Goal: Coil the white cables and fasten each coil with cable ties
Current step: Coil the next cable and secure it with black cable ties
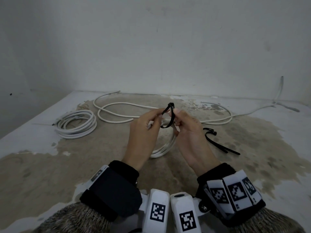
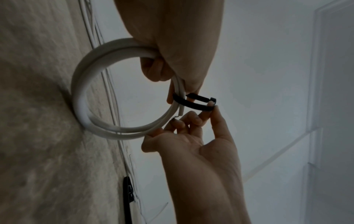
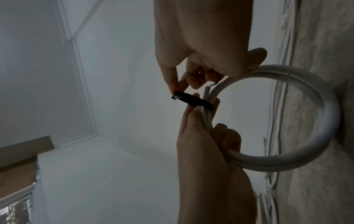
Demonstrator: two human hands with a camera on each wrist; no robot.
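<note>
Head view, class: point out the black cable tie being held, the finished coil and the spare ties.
black cable tie (image 1: 171, 105), head view, its head.
finished coil (image 1: 76, 126), head view, near strands.
spare ties (image 1: 218, 145), head view, straps.

A small coil of white cable (image 1: 165, 147) stands on edge, its lower turns touching the worn floor, with a black cable tie (image 1: 169, 116) looped around its top strands, the loop not yet drawn tight. To the left lies a larger white coil (image 1: 76, 126), flat on the floor. Behind, a long white cable (image 1: 121, 113) sprawls loose and uncoiled. Spare black cable ties (image 1: 218, 143) lie to the right.
</note>
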